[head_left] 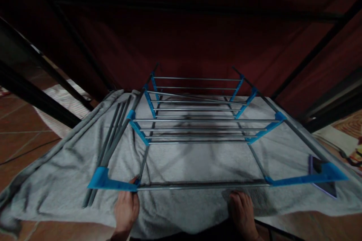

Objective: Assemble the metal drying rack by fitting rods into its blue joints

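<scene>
Left hand (126,206) extended, right hand (241,209) curled

Both hands are at the near side, well apart, backs up, wrists toward the near edge. The left hand points away from the body, its fingers reaching farthest; a fingertip shows beyond the knuckles, the rest partly hidden. The right hand leans slightly left, its fingers bent inward, their tips hard to see. Little of either forearm shows.

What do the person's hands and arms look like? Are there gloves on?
No gloves! The left grip and right grip are bare hands. No sleeves show near them, and I can't spot any rings or watch, though it's dim. Dark cloth at the bottom may be clothing.
</scene>
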